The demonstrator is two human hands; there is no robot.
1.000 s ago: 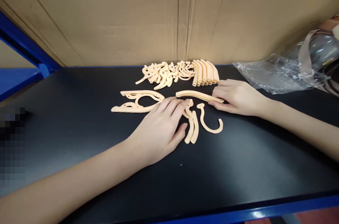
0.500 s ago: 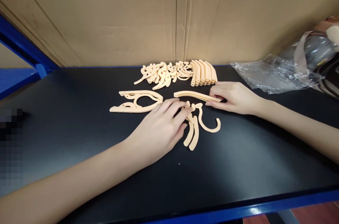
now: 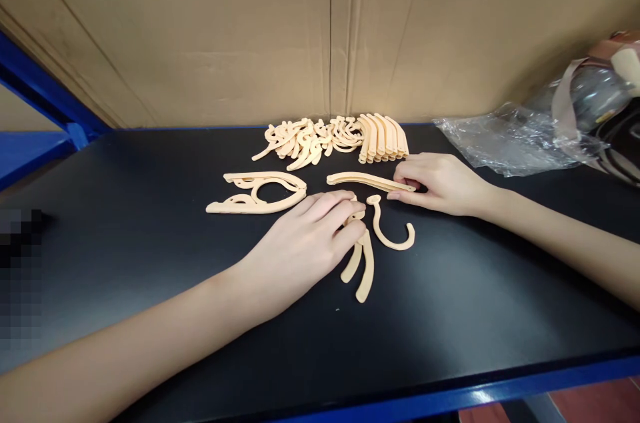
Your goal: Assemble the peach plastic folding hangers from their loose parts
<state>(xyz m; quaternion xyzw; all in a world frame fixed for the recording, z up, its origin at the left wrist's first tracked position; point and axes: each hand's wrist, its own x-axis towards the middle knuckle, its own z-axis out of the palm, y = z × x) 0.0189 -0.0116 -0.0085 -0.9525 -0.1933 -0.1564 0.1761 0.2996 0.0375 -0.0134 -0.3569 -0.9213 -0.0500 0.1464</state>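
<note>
My right hand (image 3: 440, 184) pinches the right end of a long, slightly bent cream plastic hanger arm (image 3: 367, 179), which lies across the table. Nearer and to the left, my left hand (image 3: 310, 236) has its fingers closed over the upper ends of two short curved cream hanger pieces (image 3: 367, 273); their lower ends stick out below the thumb, and the fingers partly hide them. Between the hands lies a loose hanger hook (image 3: 383, 229), touched by neither. Left of my left hand rests a folded hanger (image 3: 240, 207) with its two arms side by side.
Along the back of the black table (image 3: 425, 316) lie a heap of small curved pieces (image 3: 303, 143) and a neat stack of hanger arms (image 3: 383, 136). Clear plastic bags (image 3: 520, 136) cover the right rear. A cardboard wall (image 3: 225, 29) stands behind, a blue frame (image 3: 50, 89) at left.
My left fingers have closed in on the short curved pieces and drawn them slightly nearer me, spreading their lower ends. The right hand keeps its hold on the arm.
</note>
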